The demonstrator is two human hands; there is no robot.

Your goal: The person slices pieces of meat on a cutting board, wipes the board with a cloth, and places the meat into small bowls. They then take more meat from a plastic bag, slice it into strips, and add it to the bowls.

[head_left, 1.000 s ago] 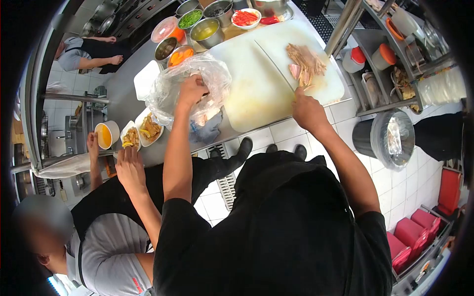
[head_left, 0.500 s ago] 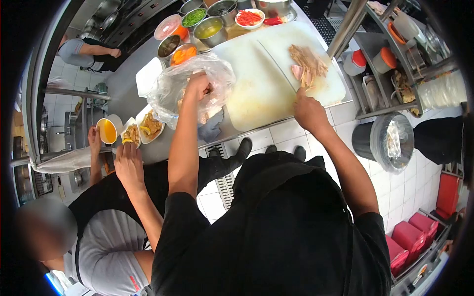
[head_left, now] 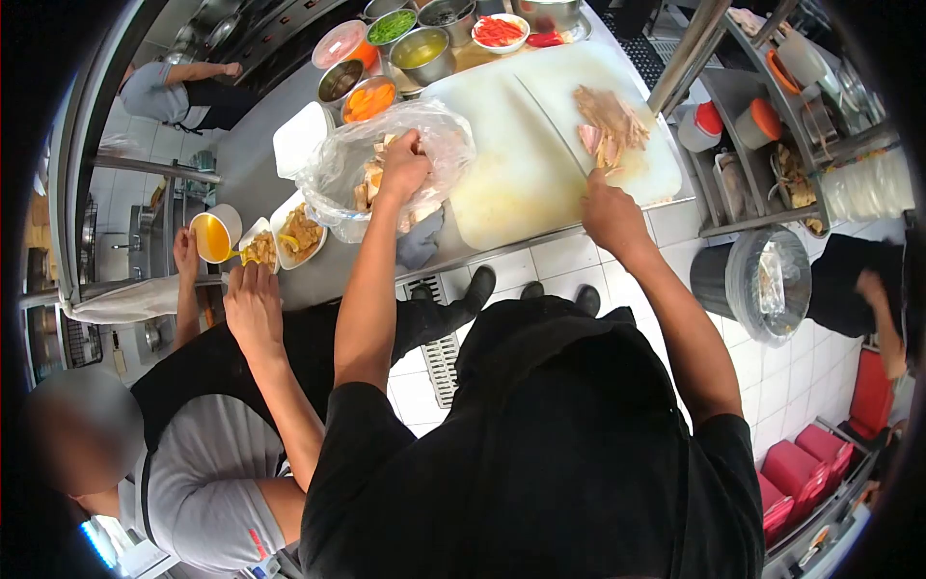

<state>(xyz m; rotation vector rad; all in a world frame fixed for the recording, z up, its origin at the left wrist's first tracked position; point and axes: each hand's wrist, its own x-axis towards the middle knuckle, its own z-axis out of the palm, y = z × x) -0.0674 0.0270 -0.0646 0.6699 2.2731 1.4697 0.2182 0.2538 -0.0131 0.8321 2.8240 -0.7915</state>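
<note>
Your left hand [head_left: 405, 172] was over the clear plastic bag [head_left: 449, 145], its fingers curled downward; whether they gripped anything could not be told. Pale, brown-edged meat chunks [head_left: 371, 181] lay inside the bag, just to the left of that hand. Your right hand [head_left: 612, 220] was closed around the handle of a knife [head_left: 548, 118], at the near edge of the cutting board [head_left: 482, 164]. The blade ran away from that hand, forward and to the left, across the board; whether its whole length touched the surface could not be told. Sliced meat [head_left: 612, 125] sat in a loose pile on the board, just beyond your right hand, with a few pinkish pieces at its near end.

A grey-blue cloth [head_left: 422, 239] lay near your left hand, on the side toward you. Beyond that hand, slightly left, stood a bowl of orange pieces [head_left: 369, 99], with a pot of yellow liquid [head_left: 421, 53] farther off. A white foam container [head_left: 304, 140] was to its left, beside the bag. Well left of it, a co-worker's hand [head_left: 253, 304] reached toward two food trays [head_left: 299, 234], while their other hand [head_left: 185, 253] touched a white tub [head_left: 214, 234] of orange-yellow liquid. A lined bin [head_left: 767, 280] stood right of your right hand, on the floor.
</note>
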